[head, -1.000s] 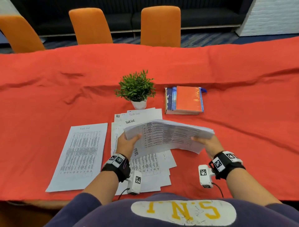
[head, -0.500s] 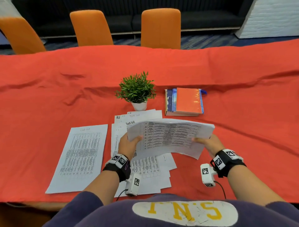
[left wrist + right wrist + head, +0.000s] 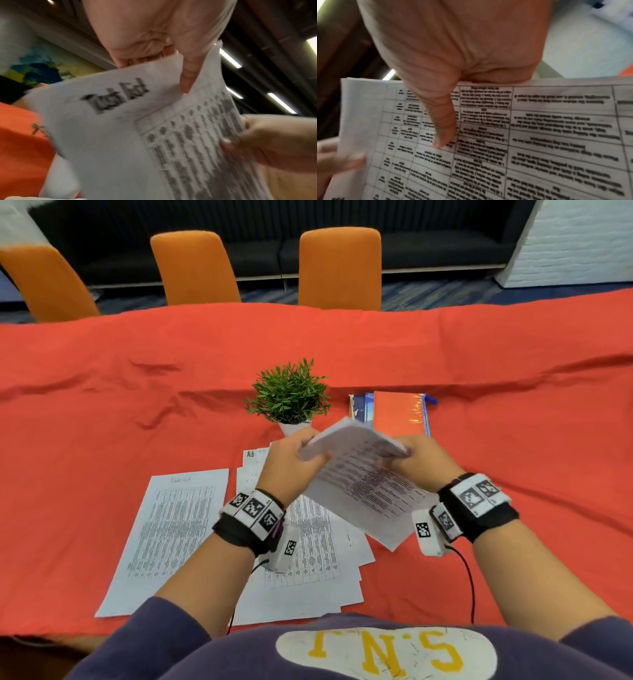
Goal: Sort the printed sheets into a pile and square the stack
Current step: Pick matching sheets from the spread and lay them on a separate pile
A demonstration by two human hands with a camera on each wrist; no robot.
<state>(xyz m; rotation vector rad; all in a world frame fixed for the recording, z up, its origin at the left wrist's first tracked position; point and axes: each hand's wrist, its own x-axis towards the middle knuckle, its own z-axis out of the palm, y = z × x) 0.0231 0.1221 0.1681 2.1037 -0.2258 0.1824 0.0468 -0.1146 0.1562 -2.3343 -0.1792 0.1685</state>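
Note:
Both hands hold a thin bundle of printed sheets (image 3: 366, 484) up off the table, tilted with its top edge raised and away from me. My left hand (image 3: 294, 457) grips the bundle's upper left edge, thumb on the printed face (image 3: 187, 75). My right hand (image 3: 416, 460) grips the upper right edge, thumb (image 3: 443, 121) pressed across the table of text (image 3: 522, 135). Below lies a loose, fanned pile of sheets (image 3: 308, 570) on the red tablecloth (image 3: 102, 422). One single sheet (image 3: 171, 535) lies apart to its left.
A small potted plant (image 3: 289, 398) stands just beyond the hands. A stack of books with an orange cover (image 3: 397, 412) lies to its right. Three orange chairs (image 3: 339, 265) stand behind the table's far edge.
The bundle has swung from lying flat and landscape between the hands to tilted up on end. Both hands have moved up and closer together near its top edge.

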